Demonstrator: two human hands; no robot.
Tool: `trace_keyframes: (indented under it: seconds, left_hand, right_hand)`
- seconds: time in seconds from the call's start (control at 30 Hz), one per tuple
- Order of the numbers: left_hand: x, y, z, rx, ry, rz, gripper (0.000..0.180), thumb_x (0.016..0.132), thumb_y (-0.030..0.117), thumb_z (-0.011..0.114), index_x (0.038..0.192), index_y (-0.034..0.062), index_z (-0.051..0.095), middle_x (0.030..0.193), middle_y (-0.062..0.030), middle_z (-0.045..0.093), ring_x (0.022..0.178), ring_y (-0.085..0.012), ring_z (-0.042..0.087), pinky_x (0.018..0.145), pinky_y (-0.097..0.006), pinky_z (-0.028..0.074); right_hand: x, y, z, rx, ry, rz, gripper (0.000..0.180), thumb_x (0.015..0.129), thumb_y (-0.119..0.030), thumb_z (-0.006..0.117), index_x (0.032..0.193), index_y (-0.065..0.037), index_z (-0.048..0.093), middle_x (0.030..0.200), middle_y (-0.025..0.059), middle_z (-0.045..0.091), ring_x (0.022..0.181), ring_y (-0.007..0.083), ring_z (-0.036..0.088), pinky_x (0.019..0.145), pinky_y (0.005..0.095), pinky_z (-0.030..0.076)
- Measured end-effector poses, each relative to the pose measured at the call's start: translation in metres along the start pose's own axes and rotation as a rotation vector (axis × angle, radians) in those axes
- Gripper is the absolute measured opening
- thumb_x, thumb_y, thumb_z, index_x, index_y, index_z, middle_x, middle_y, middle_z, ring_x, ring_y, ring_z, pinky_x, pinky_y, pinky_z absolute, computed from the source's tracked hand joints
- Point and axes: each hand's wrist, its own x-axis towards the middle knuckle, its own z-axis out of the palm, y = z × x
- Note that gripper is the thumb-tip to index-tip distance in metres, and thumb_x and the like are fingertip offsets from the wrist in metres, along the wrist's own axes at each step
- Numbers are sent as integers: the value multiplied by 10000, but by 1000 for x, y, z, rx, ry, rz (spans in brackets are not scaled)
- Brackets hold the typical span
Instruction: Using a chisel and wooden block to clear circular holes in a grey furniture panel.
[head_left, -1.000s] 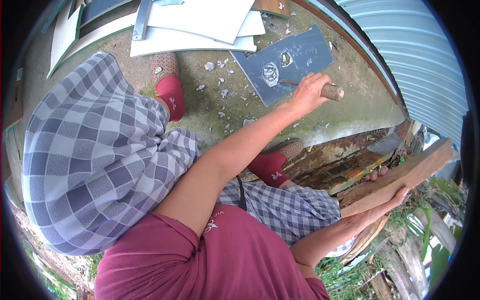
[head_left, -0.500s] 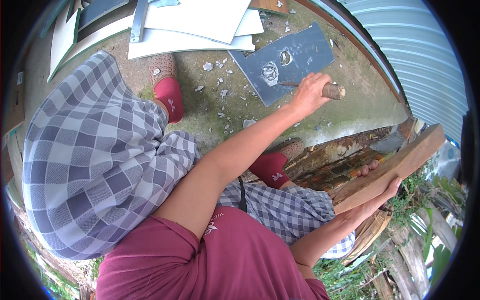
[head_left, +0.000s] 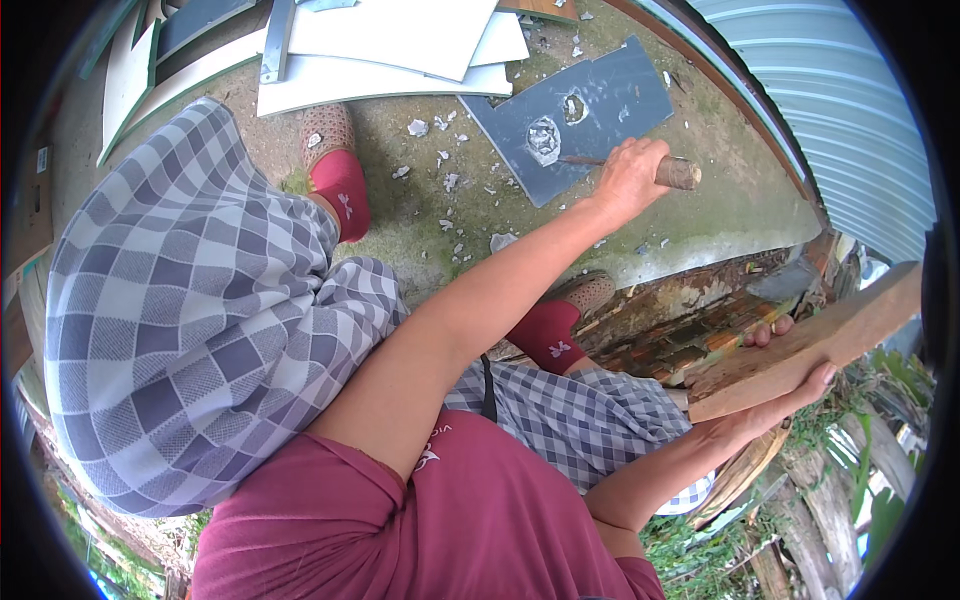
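2 broken spots in the grey panel [head_left: 606, 128], which lies on the concrete floor [head_left: 400, 222]. L hand [head_left: 632, 180]: fingers wrapped tight round a thin-bladed tool [head_left: 681, 174], tip right by the nearer spot (contact: can't tell). R hand [head_left: 768, 412]: fingers + thumb clamp a wood block [head_left: 800, 352] from opp. sides, well apart from panel. White chips [head_left: 418, 128] scattered nearby; white boards [head_left: 400, 42] by panel's far L corner.

At two o'clock the chisel handle [head_left: 680, 174] is rough wood and its blade [head_left: 583, 160] dull metal, at one the panel [head_left: 592, 133] is smooth and matt around ragged holes [head_left: 543, 141], at three the block [head_left: 800, 352] is bare matt wood, and at nine the checked trousers [head_left: 180, 300] are soft-looking cloth.
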Motion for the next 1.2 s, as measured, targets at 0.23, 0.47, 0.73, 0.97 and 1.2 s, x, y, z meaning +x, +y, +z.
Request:
trace_keyframes:
  seconds: [0.23,0.47,0.73,0.97,1.2]
  left_hand:
    - [16,7,9,68,56,-83,235,684,76,693,858,38,540,880,-158,600,855,-365,558,776,-452,452]
    - [18,8,16,31,85,-94,240,671,61,693,854,39,538,862,-160,595,844,-365,562,770,-456,454]
    - [18,5,15,89,98,-63,243,675,92,705,852,51,543,853,-143,595,853,-350,563,777,-446,448]
    - [10,5,10,68,68,-51,236,686,94,695,861,58,541,848,-128,588,843,-342,558,774,-449,442]
    - [6,2,4,88,27,-49,279,675,120,723,870,71,529,872,-117,582,880,-328,550,787,-440,428]
  right_hand:
    - [13,-12,37,-73,13,-106,738,835,-617,412,1245,-6,351,870,101,498,709,176,538,603,276,472]
    - [24,60,46,-380,-332,185,509,868,-446,555,1119,-20,435,800,99,532,611,158,533,563,283,456]
    - [33,-43,56,-168,69,-214,639,864,-541,375,1232,-18,373,833,120,494,712,194,510,650,307,437]
    - [27,9,31,-67,-107,-36,585,880,-503,475,1238,-53,370,853,111,493,716,199,492,666,324,434]
    - [26,12,39,-37,-129,-2,574,889,-500,456,1240,-52,383,856,105,498,709,193,474,661,318,414]
